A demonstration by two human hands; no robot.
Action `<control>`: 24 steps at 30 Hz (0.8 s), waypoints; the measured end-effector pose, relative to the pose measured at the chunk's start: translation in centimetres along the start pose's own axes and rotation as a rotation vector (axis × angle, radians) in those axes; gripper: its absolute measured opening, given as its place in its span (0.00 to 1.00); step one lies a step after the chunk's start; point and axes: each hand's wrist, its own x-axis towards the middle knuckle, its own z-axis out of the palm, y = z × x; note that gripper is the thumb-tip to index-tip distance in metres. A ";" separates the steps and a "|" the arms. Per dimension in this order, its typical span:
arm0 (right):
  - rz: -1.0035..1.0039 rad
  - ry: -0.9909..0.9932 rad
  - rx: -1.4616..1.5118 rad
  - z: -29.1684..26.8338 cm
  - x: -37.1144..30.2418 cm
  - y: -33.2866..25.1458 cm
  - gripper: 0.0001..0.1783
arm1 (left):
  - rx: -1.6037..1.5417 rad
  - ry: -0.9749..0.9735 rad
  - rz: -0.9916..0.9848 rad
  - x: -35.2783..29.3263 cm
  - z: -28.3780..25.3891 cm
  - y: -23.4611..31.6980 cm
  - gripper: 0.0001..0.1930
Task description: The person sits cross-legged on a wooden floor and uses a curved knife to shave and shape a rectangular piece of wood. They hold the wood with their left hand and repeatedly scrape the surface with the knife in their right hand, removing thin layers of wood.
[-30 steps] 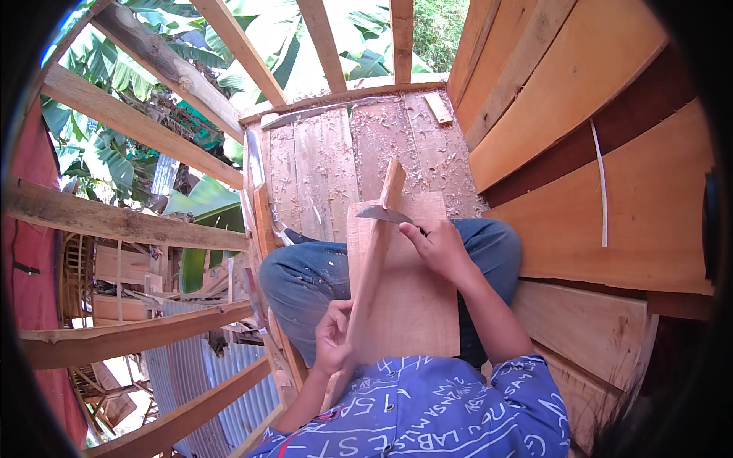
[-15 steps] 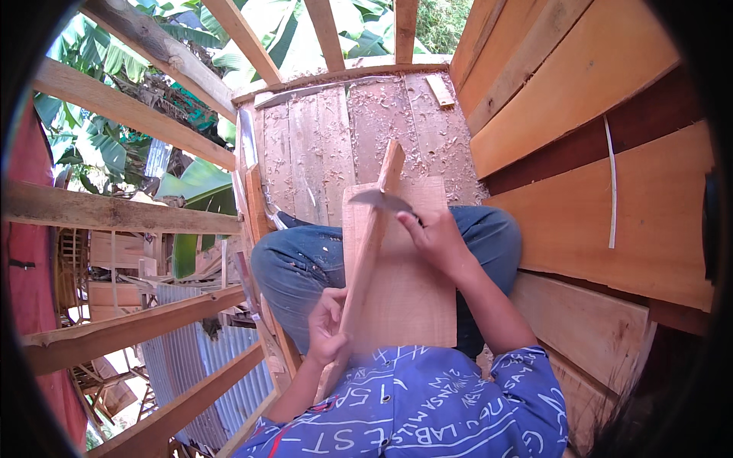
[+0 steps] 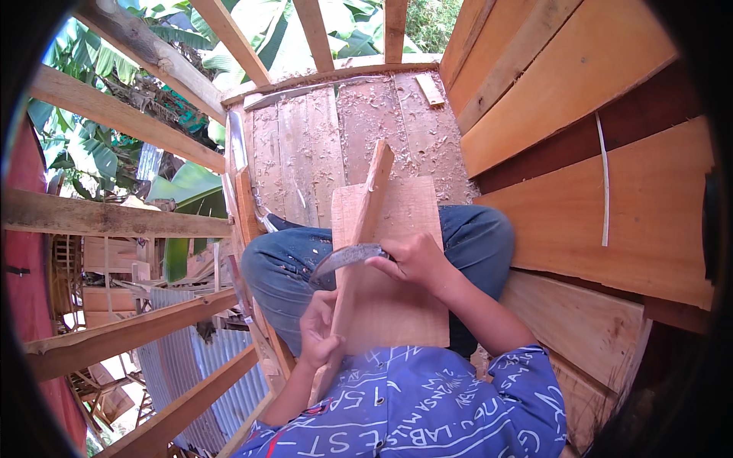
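Observation:
My left hand [image 3: 318, 330] is closed around the lower part of a narrow wooden strip [image 3: 373, 187]. The strip slants up and away over a wide flat board [image 3: 405, 317] that lies across my lap. In my right hand [image 3: 416, 261] is a knife with a curved dark blade [image 3: 347, 259]. Its blade crosses the strip near the middle, a little above my left hand, with the tip pointing left. My fingers hide the knife's handle.
Wood shavings lie over the plank floor [image 3: 294, 164] ahead of my crossed legs. A small wood offcut [image 3: 429, 89] rests near the far edge. Slatted rails [image 3: 122, 212] stand at the left, and a plank wall [image 3: 595, 183] rises close on the right.
The knife in my right hand has come down the strip toward me, from near its far end to just above my left hand. My left hand keeps its grip.

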 end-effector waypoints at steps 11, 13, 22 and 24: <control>0.326 0.077 0.180 -1.6 2.2 1.8 0.27 | 0.000 0.004 0.027 0.2 0.3 0.0 0.19; 0.145 0.140 0.071 0.2 0.7 1.3 0.27 | 0.019 -0.013 0.016 -0.1 0.1 -0.2 0.20; 0.315 0.111 0.165 -1.1 0.8 -0.1 0.25 | 0.018 0.017 0.039 0.1 0.5 -0.3 0.21; 0.166 0.095 0.110 -0.2 -0.3 -0.5 0.25 | 0.052 0.024 0.022 -0.2 0.5 -0.5 0.21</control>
